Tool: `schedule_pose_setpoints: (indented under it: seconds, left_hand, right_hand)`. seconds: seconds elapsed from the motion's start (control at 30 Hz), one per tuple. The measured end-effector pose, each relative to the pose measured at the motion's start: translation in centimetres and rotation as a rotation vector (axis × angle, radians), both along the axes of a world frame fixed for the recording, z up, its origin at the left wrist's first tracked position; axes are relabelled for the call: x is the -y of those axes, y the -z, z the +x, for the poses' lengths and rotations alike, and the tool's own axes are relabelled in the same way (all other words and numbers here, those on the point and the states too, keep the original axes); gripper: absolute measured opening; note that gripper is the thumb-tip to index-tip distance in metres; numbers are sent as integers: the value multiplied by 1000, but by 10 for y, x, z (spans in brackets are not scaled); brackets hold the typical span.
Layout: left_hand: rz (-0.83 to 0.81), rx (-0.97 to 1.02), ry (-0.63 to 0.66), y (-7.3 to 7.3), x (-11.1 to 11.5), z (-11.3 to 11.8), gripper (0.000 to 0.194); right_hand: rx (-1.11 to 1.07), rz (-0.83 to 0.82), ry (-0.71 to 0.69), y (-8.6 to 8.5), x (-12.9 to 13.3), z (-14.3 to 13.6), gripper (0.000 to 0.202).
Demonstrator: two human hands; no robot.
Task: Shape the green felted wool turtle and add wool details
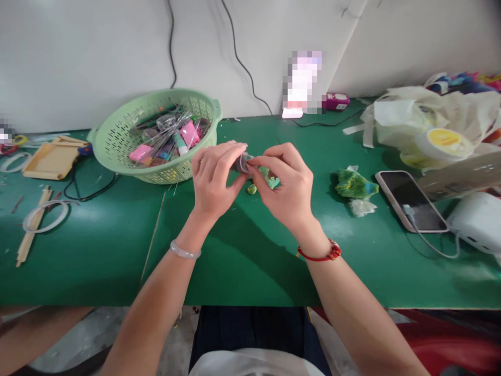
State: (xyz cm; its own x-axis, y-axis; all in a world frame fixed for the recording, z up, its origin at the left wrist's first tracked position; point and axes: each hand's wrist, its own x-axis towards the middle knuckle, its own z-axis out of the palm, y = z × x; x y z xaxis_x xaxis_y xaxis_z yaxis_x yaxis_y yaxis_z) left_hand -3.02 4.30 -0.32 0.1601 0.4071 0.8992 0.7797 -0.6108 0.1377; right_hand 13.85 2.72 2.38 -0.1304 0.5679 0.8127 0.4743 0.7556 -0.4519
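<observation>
Over the middle of the green table, my two hands meet around a small greyish, see-through round piece (243, 163), like a little roll or spool. My left hand (213, 183) wraps its fingers and thumb about it from the left, hiding much of it. With thumb and forefinger pinched at its right edge, my right hand (287, 183) touches the same piece. Light green crumpled bits (272, 180) and a small yellow-green lump (251, 189) lie on the table just behind and below the fingers, partly covered by them.
A pale green basket (156, 175) of tools and small packets stands behind left. On the right are a green-yellow fuzzy lump (354, 185), a charging phone (415, 201) and plastic bags (410, 112). Wooden sticks (33, 230), white rings (46, 230) and a wooden tray (50, 162) lie left.
</observation>
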Motion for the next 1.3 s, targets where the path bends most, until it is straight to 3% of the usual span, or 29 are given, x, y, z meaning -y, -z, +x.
schedule_pose_setpoints:
  seconds: [0.37, 0.97, 1.3]
  left_hand:
    - [-137, 51, 33, -3, 1, -4, 40]
    - [-70, -34, -19, -3, 1, -4, 36]
    - [-121, -22, 41, -4, 1, -4, 36]
  right_hand:
    - [14, -20, 3, -3, 0, 3, 13]
    - [0, -8, 6, -2, 0, 3, 10]
    - [-1, -9, 15, -3, 1, 3, 9]
